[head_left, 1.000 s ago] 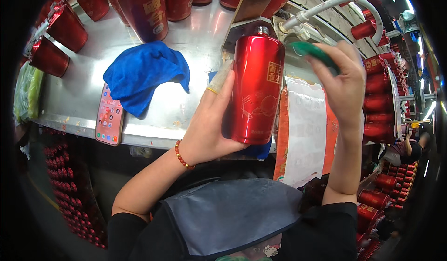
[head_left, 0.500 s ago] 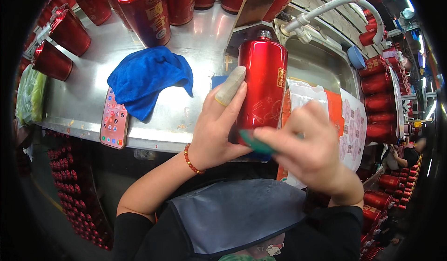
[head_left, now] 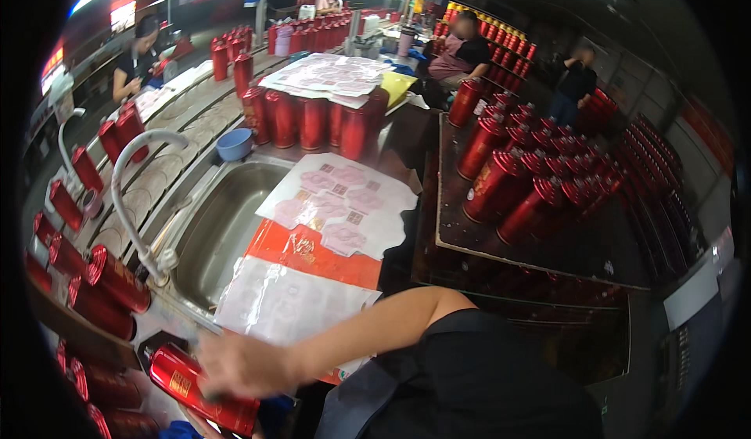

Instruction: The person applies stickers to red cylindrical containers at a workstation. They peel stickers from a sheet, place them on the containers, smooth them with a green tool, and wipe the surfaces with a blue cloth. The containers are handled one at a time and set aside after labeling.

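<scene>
A glossy red bottle (head_left: 233, 414) with a small gold label (head_left: 181, 383) lies tilted at the lower left of the view, its neck pointing up and left. Beneath it, cut off by the lower edge, a little of my left hand (head_left: 202, 422) shows, supporting the bottle. My right hand (head_left: 246, 365) is blurred by motion and closed over the bottle's upper side. A dark green edge of a small flat piece (head_left: 211, 397) peeps out under its fingers, against the red surface. Bits of blue cloth (head_left: 181, 430) appear beside the bottle.
Sticker sheets (head_left: 344, 196) and an orange sheet (head_left: 301, 245) lie beside a metal sink (head_left: 227, 212) with a curved white tap (head_left: 125, 181). A blue bowl (head_left: 235, 144) sits at its far rim. Red bottles (head_left: 501, 181) crowd a table at right. Several people work farther off.
My view has swung right and up, so the bottle and hands now sit at the lower left. The right hand remains at the bottle; the left is mostly out of sight.
</scene>
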{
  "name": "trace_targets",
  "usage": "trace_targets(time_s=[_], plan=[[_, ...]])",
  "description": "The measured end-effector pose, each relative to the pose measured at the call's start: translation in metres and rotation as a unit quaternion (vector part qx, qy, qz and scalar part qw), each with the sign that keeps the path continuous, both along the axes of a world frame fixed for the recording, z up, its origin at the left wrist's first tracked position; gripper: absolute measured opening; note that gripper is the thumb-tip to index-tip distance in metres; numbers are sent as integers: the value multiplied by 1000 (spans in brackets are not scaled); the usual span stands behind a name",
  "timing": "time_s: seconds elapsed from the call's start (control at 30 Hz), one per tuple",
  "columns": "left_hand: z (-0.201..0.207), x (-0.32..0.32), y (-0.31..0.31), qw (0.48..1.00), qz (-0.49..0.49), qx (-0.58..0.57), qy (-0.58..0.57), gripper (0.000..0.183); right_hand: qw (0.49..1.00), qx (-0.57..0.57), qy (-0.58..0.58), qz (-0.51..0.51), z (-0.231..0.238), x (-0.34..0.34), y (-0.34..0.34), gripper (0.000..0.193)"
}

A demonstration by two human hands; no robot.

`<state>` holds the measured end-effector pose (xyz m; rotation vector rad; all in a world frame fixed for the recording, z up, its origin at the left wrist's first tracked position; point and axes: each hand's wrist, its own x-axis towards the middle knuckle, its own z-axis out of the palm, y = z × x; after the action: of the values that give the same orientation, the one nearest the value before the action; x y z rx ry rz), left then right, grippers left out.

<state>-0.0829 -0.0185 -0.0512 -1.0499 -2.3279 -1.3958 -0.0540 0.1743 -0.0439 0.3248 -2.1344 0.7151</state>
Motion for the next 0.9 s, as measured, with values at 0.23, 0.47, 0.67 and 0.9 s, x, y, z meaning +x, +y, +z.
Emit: trace_targets(time_s=[0.23,0.47,0.67,0.9], plan=[[12,0,-3,985,-19,-91,-142,101,981,-121,-143,-38,2,-5,39,12],[-42,-18,-40,949,-100,12,-299,103,964,-201,-75,157,0,-20,21,16],[-39,-22,-27,982,-142,-43,-113,111,939,-41,-258,225,54,-18,9,26],[-33,-15,-24,988,-119,-35,-94,113,926,68,-297,223,75,-65,8,22]])
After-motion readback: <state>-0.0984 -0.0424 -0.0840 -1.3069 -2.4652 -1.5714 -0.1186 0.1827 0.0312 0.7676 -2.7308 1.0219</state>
